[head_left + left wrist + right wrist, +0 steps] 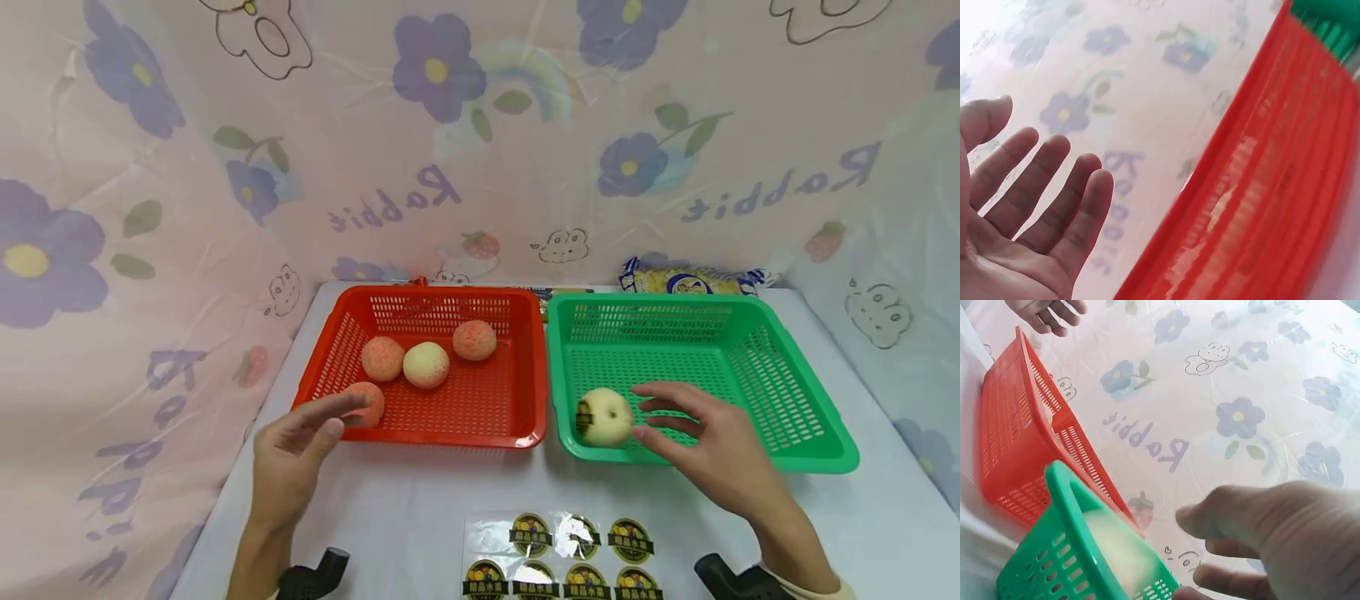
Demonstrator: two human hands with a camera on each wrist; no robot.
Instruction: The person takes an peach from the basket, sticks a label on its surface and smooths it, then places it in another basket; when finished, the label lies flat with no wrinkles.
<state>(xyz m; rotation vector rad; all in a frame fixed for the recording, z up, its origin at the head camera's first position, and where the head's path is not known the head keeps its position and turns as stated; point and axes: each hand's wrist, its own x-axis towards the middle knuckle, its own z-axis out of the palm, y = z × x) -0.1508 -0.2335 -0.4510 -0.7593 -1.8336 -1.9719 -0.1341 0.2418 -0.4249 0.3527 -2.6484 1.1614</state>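
Observation:
In the green basket (817, 433), near its front left corner, sits a pale yellow peach (611, 418) with a dark and gold sticker (583, 417) on its left side. My right hand (720, 450) is just right of that peach, fingers loosely bent and thumb apart, holding nothing. My left hand (288, 467) is over the front left corner of the red basket (465, 433), fingers extended. It partly covers a reddish peach (372, 398) in the head view. In the left wrist view its palm shows bare beside the red basket's wall.
Two more reddish peaches (474, 340) and a yellow-red peach (426, 365) lie in the red basket. A clear sheet (486, 533) of round fruit stickers (588, 581) lies in front, with a bare spot at its upper left. Behind the green basket is a blue-yellow packet (690, 281).

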